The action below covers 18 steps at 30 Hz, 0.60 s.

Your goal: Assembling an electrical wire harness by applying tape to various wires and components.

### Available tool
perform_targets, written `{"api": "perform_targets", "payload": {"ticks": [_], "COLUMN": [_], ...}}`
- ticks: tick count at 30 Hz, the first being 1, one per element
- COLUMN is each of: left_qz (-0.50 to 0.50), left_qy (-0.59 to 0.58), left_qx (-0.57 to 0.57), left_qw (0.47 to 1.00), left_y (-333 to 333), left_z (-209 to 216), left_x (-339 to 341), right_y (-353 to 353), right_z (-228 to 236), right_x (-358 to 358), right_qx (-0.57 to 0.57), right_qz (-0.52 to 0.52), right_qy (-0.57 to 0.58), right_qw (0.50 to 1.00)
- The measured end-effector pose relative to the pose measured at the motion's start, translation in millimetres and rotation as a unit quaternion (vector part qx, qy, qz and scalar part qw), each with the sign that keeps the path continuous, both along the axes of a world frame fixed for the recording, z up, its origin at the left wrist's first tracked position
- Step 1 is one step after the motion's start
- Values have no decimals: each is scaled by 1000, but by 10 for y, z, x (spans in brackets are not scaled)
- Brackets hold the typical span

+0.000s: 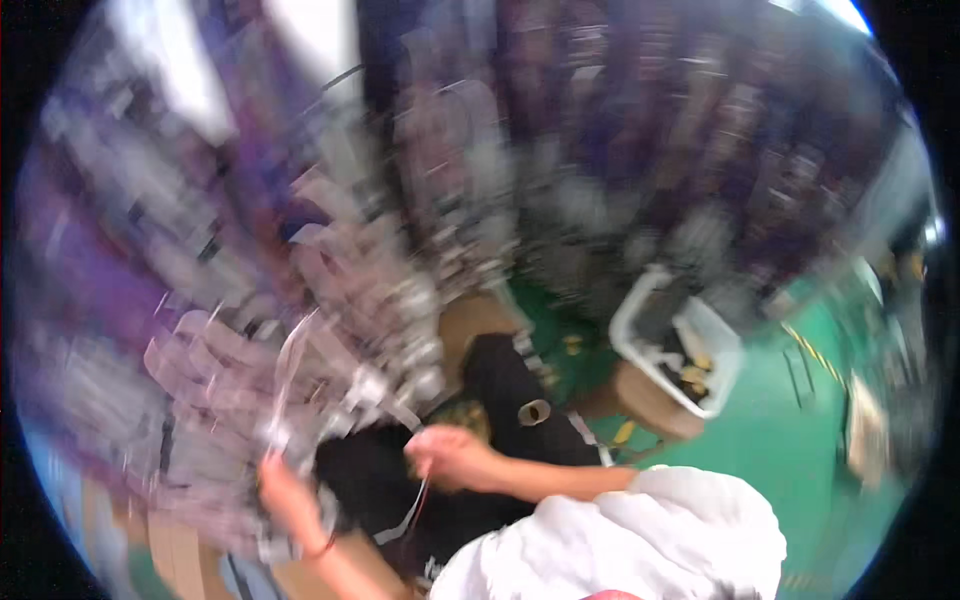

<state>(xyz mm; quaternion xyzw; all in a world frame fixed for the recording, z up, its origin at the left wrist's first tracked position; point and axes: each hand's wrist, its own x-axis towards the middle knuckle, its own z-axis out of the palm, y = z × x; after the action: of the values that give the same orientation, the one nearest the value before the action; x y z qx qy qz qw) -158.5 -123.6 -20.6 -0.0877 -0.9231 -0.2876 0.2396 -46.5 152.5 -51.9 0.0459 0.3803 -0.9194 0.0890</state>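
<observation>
R hand [455, 458] pinching thin white strip [404, 525], its tail hanging over blk trousers [362, 475], L hand [290, 495] nr pale band [283, 395], grip too blurry to tell, white bin [727, 378] w/ bits inside, off to R, green floor [765, 450]

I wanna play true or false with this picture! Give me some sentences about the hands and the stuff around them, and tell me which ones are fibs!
1. The left hand and the right hand are clasped together. False: they are apart.
2. A pale strip hangs below the right hand. True.
3. The right hand wears a thick glove. False: it is bare.
4. The floor at the right is green. True.
5. The whitish bin is to the left of both hands. False: it is to their right.
6. The sleeve on the right arm is white. True.
</observation>
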Motion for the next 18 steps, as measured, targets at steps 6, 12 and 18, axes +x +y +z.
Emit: {"api": "perform_targets", "payload": {"ticks": [6,12,18], "left_qz": [-27,3,57], "left_qy": [-201,-104,13], "left_qx": [39,-156,-161], "left_qw": [978,982,985], "left_y": [-625,-126,75], "left_z": [-742,-1492,-1203], "left_x": [-429,-313,148], "right_y": [39,21,-121], "right_z": [-84,-90,-320], "right_x": [216,670,680], "right_qx": [64,2,43], "right_qz": [-31,69,175], "right_qy": [150,-1,-19], "right_qw": [986,998,984]}}
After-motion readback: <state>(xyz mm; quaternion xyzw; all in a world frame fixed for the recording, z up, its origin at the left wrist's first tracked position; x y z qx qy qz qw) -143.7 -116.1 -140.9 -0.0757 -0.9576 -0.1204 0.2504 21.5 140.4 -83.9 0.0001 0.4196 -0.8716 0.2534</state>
